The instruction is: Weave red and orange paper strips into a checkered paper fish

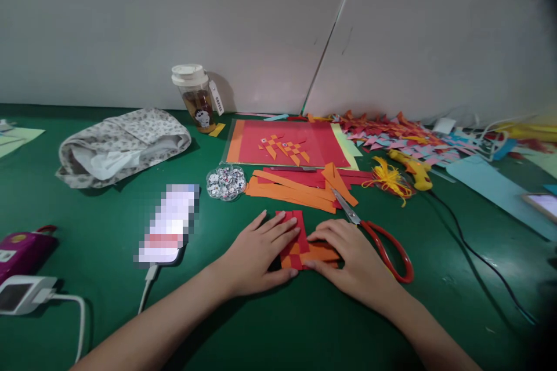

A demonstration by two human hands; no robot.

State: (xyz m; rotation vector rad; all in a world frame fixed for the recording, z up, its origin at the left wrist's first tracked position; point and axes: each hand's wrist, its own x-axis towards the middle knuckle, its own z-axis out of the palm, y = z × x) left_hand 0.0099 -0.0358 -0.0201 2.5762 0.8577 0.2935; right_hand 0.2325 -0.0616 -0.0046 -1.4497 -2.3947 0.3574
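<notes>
A small weave of red and orange paper strips (298, 242) lies on the green table in front of me. My left hand (250, 255) rests flat on its left side, fingers spread over the red paper and the thumb at the near edge. From the right, my right hand (352, 255) has its fingers curled and thumb closed around the loose orange strips (319, 251) that stick out of the weave. Scissors with red handles (407, 264) lie just beyond my right hand, open a little or shut, I cannot tell. Loose orange strips (291, 192) are spread behind the weave.
Two woven paper fish (291, 149) lie on red sheets (248, 139). Around them are googly eyes in a clear case (226, 182), a yellow glue gun (415, 171) with a black cord, a cup (198, 98), a phone (169, 226), a cloth bag (126, 145) and piled paper fish (391, 133).
</notes>
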